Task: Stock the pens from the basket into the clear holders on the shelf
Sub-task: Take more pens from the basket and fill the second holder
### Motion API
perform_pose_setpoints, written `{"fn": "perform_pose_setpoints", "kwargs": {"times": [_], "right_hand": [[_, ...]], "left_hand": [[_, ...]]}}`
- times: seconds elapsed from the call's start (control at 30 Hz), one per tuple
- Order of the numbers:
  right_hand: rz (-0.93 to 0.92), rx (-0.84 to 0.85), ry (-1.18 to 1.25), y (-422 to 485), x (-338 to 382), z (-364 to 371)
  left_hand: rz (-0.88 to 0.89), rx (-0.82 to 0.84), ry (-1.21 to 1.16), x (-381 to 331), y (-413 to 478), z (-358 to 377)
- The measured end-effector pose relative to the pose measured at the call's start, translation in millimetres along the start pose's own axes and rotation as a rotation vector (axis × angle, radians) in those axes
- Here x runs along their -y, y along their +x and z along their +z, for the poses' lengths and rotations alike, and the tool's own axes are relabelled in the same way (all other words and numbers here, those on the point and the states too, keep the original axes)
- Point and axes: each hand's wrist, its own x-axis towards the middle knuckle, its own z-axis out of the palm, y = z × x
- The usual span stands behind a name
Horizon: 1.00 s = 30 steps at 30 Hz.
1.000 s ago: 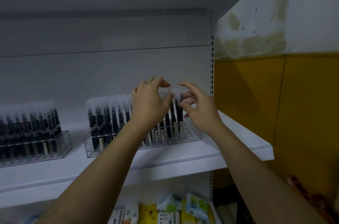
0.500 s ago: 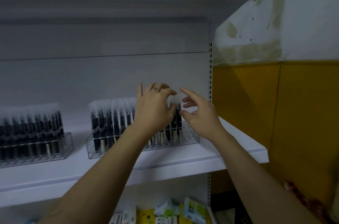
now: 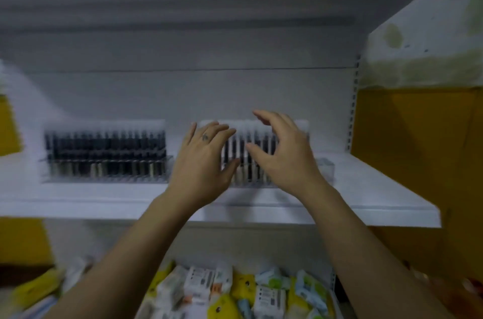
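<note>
Both hands are hovering before the clear holder [image 3: 325, 165] on the shelf [image 3: 366, 195], with its dark pens [image 3: 248, 146] standing upright inside. The left hand [image 3: 202, 161] is showing straight, slightly spread fingers. The right hand [image 3: 285, 156], at its 3 o'clock, is arching loosely, gripping nothing. A second holder [image 3: 104, 154] is sitting at 9 o'clock, and packets [image 3: 235, 290] are lying at 6 o'clock.

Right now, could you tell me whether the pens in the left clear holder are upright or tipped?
Upright: the dark pens with pale caps stand in even vertical rows inside the left clear plastic holder.
</note>
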Motion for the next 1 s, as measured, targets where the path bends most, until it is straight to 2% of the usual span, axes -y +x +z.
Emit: {"fn": "perform_pose_setpoints", "kwargs": {"times": [0.37, 0.7, 1.0], "right_hand": [[-0.084, 0.298, 0.312, -63.7, 59.4, 141.1], [-0.014, 0.884, 0.119, -169.8, 31.5, 252.1], [0.202, 1.268, 0.057, -273.2, -20.6, 314.0]], "left_hand": [[-0.296, 0.117, 0.131, 83.6, -158.1, -55.0], [-0.593, 0.31, 0.135, 102.4, -298.0, -37.0], [-0.8, 0.688, 0.024, 97.7, -388.5, 37.0]]}}
